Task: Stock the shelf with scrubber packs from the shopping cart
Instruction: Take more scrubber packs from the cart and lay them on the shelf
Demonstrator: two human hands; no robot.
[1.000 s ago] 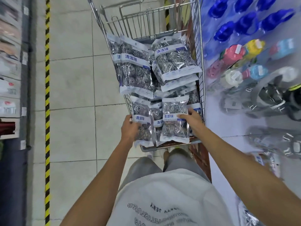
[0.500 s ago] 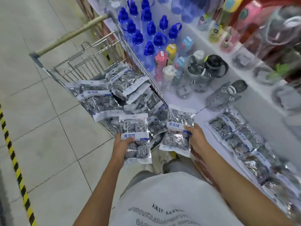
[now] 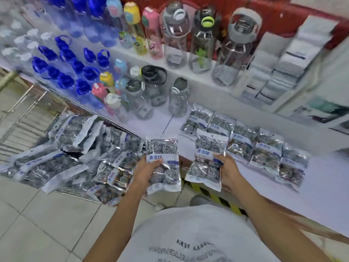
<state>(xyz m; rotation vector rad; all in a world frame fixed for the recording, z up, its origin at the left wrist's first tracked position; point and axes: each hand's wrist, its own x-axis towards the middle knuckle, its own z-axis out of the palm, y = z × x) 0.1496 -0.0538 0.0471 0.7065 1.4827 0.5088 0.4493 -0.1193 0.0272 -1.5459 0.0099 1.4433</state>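
At the far left, the shopping cart (image 3: 28, 118) stands on the tiled floor and is filled with scrubber packs (image 3: 56, 165) that lie in a loose heap, pointing in many directions. Just right of the cart, the left hand (image 3: 146, 170) has its grip closed around one pack (image 3: 164, 165): the thumb lies across the front at the blue label and the fingers go behind. This left pack stands almost upright, its long axis runs from the person toward the shelf, and its top edge points away. Beside it, apart from it, the right hand (image 3: 226, 172) holds a second pack (image 3: 207, 161) at its right edge, thumb on the front; this right pack leans a little, top edge toward the shelf. Further right, on the white shelf (image 3: 321, 178), more packs in rows (image 3: 264, 148) lie flat. Water bottles (image 3: 175, 35) stand behind them.
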